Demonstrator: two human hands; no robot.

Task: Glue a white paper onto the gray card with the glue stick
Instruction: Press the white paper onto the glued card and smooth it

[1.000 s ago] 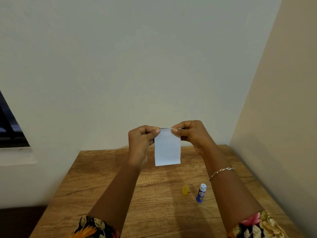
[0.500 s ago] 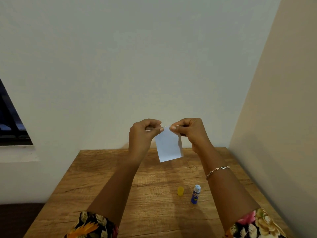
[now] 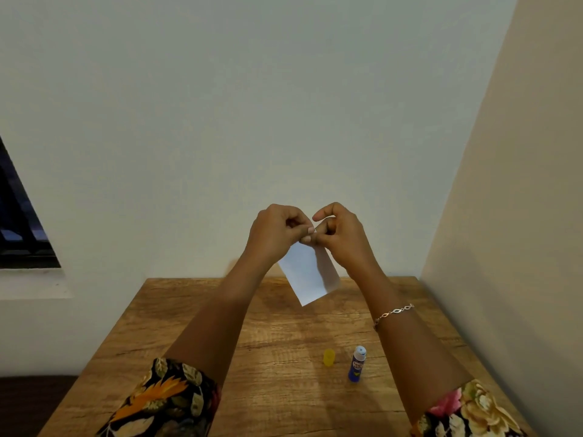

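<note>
both hands up over the desk's [image 3: 195,313] far edge, left hand [image 3: 277,230] and right hand [image 3: 339,230] pinching the white paper's [image 3: 307,274] top edge, fingertips touching. it hangs tilted, long axis running down toward the right. glue stick [image 3: 357,364] stands uncapped near the right forearm; gray card not visible.

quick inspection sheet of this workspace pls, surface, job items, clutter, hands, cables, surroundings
surface: wooden table, set in a wall corner
job's things: white paper held up above the table; glue stick upright, uncapped; yellow cap beside it; gray card not seen
clutter: nothing seen
grippers: left hand and right hand pinch the paper's top edge
cables: nothing seen
surroundings: plain walls; dark window on the left
</note>
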